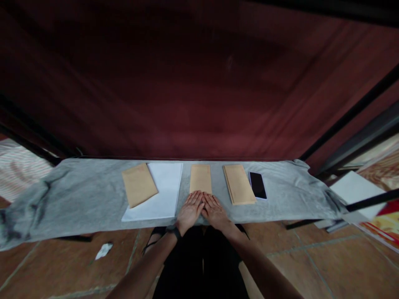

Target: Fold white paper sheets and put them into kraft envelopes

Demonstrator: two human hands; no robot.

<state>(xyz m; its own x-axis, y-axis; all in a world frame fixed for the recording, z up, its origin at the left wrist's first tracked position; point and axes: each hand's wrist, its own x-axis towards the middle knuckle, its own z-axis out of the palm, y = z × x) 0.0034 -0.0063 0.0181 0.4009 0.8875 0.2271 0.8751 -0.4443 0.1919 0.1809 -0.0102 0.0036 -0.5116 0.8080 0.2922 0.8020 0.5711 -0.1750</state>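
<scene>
A tan paper envelope [200,177] lies upright in front of me on the grey cloth. My left hand [189,209] rests flat on its near end, fingers stretched out. Beside it my right hand [215,211] lies flat too, its fingertips meeting the left ones. Both hands cover the envelope's near edge. To the right is a stack of similar tan envelopes [239,185]. On the left, another tan envelope [139,185] lies askew over white paper sheets [168,189].
A dark-screened phone [257,185] lies right of the stack. The grey cloth [87,195] covers a narrow table against a dark red wall [187,104]. Crumpled white paper [104,251] lies on the tiled floor. White boards [357,193] stand at the far right.
</scene>
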